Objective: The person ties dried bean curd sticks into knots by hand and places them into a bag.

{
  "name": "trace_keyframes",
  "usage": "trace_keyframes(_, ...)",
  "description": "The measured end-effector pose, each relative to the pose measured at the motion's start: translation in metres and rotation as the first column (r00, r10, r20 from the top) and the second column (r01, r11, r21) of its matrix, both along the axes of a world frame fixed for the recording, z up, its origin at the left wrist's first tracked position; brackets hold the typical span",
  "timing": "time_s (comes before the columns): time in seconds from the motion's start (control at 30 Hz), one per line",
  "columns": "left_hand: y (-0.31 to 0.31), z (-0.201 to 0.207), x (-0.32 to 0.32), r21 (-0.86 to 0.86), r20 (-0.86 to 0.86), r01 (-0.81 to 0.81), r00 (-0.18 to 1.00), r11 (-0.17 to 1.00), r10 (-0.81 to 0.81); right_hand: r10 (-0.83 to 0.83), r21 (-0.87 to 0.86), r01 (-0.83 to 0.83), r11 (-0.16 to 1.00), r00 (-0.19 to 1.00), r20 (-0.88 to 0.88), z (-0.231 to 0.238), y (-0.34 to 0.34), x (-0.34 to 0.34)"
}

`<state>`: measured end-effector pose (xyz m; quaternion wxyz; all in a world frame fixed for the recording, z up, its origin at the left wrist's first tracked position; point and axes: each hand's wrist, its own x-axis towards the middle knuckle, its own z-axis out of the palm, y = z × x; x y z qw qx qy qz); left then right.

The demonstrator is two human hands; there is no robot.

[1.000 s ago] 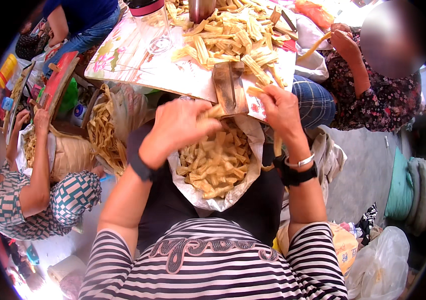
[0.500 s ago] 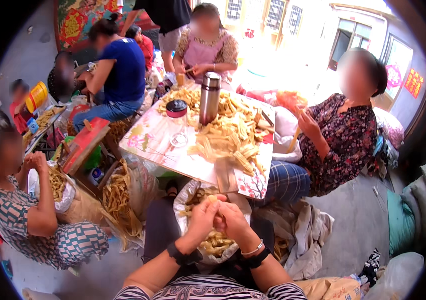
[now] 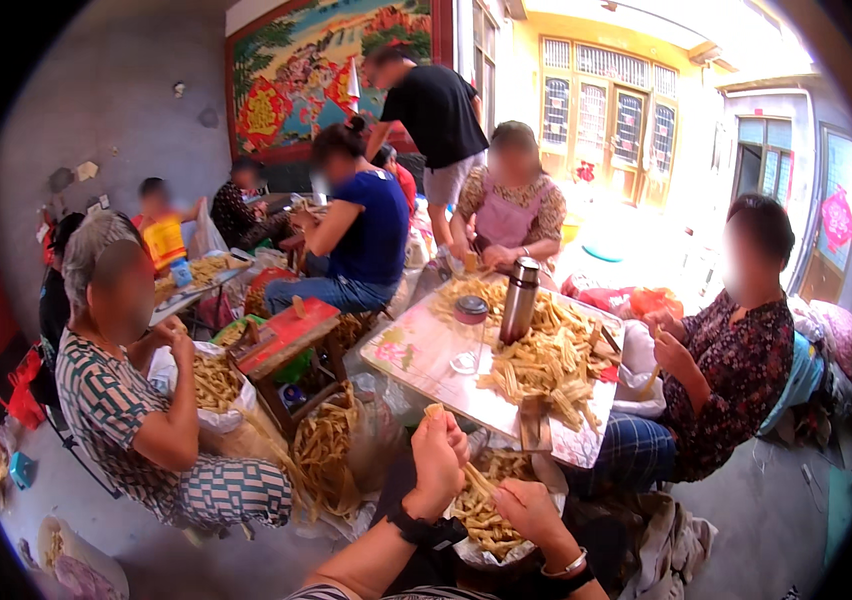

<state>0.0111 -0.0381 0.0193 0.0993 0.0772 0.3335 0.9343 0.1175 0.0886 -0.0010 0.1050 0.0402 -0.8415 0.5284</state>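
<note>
My left hand is closed with its thumb up, and a pale yellow end pokes out at the top of the fist. A pale yellow dried strip runs slantwise from it to my right hand, whose fingers are closed on the other end. Beneath both hands, an opened white sack holds a heap of twisted yellow pieces. Just beyond stands a low table with a pile of the same yellow strips on it. My palms and the fingers' undersides are hidden.
On the table stand a steel flask, a dark-lidded jar and a small wooden block. A red-topped bench and a bag of long strips are at the left. Several people sit around, and one stands at the back.
The view has swung left and up, so more wall and people show. My hands, earlier together, are now apart with the strip stretched between them.
</note>
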Motion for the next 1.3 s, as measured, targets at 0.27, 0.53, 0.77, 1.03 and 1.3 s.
trace_keyframes(0.27,0.010,-0.016,0.034,-0.347,-0.886,-0.512,0.455,0.785,-0.095,0.148,-0.872,-0.173,0.458,0.982,-0.117,-0.008,-0.002,0.018)
trace_keyframes(0.53,0.008,-0.055,0.040,-0.803,-0.263,0.137,0.793,0.581,-0.550,-0.250,-0.254,0.207,0.945,0.956,-0.151,-0.054,0.000,0.000)
trace_keyframes(0.77,0.026,-0.004,0.043,-0.854,-0.518,-0.423,0.654,0.302,-0.551,0.099,-0.885,0.181,0.430,0.964,0.245,-0.028,0.031,0.006)
trace_keyframes(1.03,0.033,-0.043,0.040,-0.789,-0.611,-0.454,0.515,0.414,-0.601,0.481,-0.939,0.178,0.295,0.821,0.308,-0.058,0.061,0.015)
trace_keyframes(1.3,0.039,-0.059,0.029,-0.938,-0.344,-0.222,0.705,0.268,-0.620,0.052,-0.484,0.119,0.867,0.944,0.325,-0.053,0.063,0.023)
